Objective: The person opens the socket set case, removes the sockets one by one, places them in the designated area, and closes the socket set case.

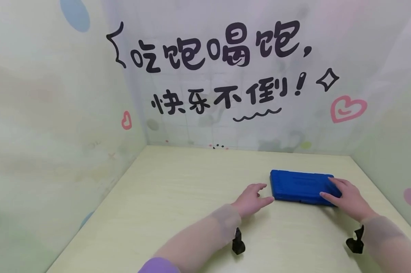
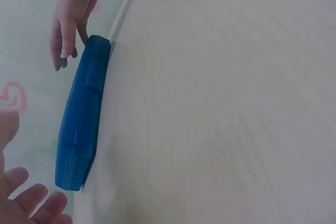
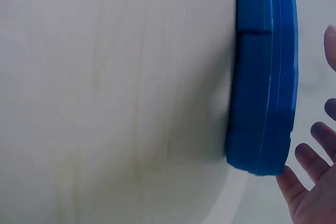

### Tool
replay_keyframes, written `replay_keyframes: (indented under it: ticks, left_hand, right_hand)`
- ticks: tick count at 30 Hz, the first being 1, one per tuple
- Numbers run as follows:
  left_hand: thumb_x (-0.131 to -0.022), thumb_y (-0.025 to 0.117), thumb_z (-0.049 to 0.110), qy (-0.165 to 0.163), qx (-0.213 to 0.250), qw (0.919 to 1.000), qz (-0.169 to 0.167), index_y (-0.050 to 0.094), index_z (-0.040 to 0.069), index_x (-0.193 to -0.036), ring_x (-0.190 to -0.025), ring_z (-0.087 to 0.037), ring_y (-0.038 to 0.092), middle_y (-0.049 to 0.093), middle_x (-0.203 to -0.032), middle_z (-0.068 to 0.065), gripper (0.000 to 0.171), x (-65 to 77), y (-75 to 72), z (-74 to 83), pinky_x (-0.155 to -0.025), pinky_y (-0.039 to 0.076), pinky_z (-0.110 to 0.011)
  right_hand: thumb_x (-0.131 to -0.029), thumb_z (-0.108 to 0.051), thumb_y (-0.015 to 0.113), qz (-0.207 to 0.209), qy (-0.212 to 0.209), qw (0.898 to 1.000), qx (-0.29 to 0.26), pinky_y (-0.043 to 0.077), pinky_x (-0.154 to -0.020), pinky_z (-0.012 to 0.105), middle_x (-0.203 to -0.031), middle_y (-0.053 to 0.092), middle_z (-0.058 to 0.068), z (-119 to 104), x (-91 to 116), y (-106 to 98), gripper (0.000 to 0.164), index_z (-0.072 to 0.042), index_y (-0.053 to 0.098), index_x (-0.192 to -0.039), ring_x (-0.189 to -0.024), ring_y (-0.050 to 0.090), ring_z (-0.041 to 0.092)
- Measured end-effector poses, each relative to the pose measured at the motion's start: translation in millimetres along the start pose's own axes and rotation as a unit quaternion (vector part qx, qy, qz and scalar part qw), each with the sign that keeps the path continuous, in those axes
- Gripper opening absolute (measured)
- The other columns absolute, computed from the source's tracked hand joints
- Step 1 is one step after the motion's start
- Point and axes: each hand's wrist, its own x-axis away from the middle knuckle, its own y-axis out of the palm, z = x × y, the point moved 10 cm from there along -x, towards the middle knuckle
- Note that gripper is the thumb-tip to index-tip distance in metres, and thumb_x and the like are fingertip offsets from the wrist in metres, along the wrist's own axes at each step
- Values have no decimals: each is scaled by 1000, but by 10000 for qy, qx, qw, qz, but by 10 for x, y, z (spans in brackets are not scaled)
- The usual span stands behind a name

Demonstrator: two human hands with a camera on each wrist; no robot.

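A flat blue plastic case (image 1: 297,186) lies on the table toward the right. My left hand (image 1: 250,200) is just off its left end, thumb and fingers spread with a gap between them and the case. My right hand (image 1: 352,200) is at the case's right end, thumb and fingers extended over that corner. In the right wrist view, one finger of the right hand (image 3: 317,190) meets or nearly meets the end of the case (image 3: 262,87); whether it presses there I cannot tell. Ribbed moulding shows on the case's near end (image 2: 79,124) in the left wrist view.
The pale wood-grain table (image 1: 157,212) runs back to a printed wall (image 1: 198,129) with dark lettering and hearts. Side walls stand at left (image 1: 55,132) and right (image 1: 393,159). A black wrist mount (image 1: 238,242) hangs below the left sleeve, another mount (image 1: 356,241) below the right.
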Motion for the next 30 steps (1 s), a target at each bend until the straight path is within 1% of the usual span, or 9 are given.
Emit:
replay_keyframes:
  ticks: [2,5,9,11,13,16,20,25,30]
  left_hand:
    - [-89,62,53,-231,234,9994,115,47,24,-142,-116,-14,54,46,-140,6,62,-69,53,-14,-94,47,-34]
    - [-88,62,54,-506,349,9978,246,46,24,-142,-121,-14,51,46,-140,6,64,-154,125,-26,-98,45,-37]
    - [-86,64,55,-807,491,9951,305,44,22,-143,-127,-16,47,49,-139,5,69,-238,228,-46,-102,41,-38]
    - [-86,65,55,-923,635,9933,280,43,22,-144,-128,-16,46,50,-139,4,70,-263,278,-48,-103,40,-39]
    - [-86,64,55,-998,726,9921,213,41,22,-146,-130,-17,44,49,-141,4,72,-282,320,-38,-104,39,-40]
    - [-87,63,55,-1028,772,9917,77,38,22,-148,-135,-17,39,45,-146,5,74,-298,357,-8,-107,36,-41]
    - [-90,60,54,-1002,542,9935,-13,38,20,-149,-137,-17,36,41,-148,5,72,-320,362,8,-109,33,-39]
    - [-91,61,48,-973,243,9949,122,42,17,-147,-136,-17,38,44,-147,1,66,-363,310,-10,-108,34,-36]
    - [-92,63,40,-943,329,9945,309,47,14,-143,-135,-18,40,47,-145,0,59,-386,218,-54,-108,35,-35]
  right_hand:
    - [-95,-47,56,-28,152,9998,-93,24,-93,73,-138,24,43,86,9,-7,83,14,26,-143,-124,22,62]
    - [-96,-48,53,-111,396,9989,-230,26,-93,73,-137,23,45,212,31,-9,85,16,23,-143,-122,24,62]
    - [-98,-49,49,-405,731,9951,-536,28,-93,71,-136,20,48,368,55,34,88,20,16,-142,-121,26,64]
    - [-98,-49,48,-648,964,9902,-780,25,-96,72,-139,15,49,442,68,76,91,20,9,-143,-123,21,65]
    - [-97,-51,48,-873,1205,9833,-1049,19,-98,73,-141,8,49,502,82,117,95,18,2,-144,-126,12,66]
    - [-96,-54,49,-1093,1497,9737,-1329,13,-99,74,-143,1,47,560,102,165,98,13,-5,-146,-129,2,65]
    - [-95,-55,49,-1158,1629,9691,-1445,13,-99,74,-144,-1,45,572,114,190,99,10,-7,-147,-130,1,64]
    - [-94,-56,51,-1160,1677,9673,-1508,14,-100,73,-145,-1,45,534,104,207,101,9,-6,-147,-130,2,64]
    - [-94,-54,53,-1146,1653,9656,-1649,16,-101,72,-145,2,45,469,73,241,101,10,-4,-148,-131,5,63]
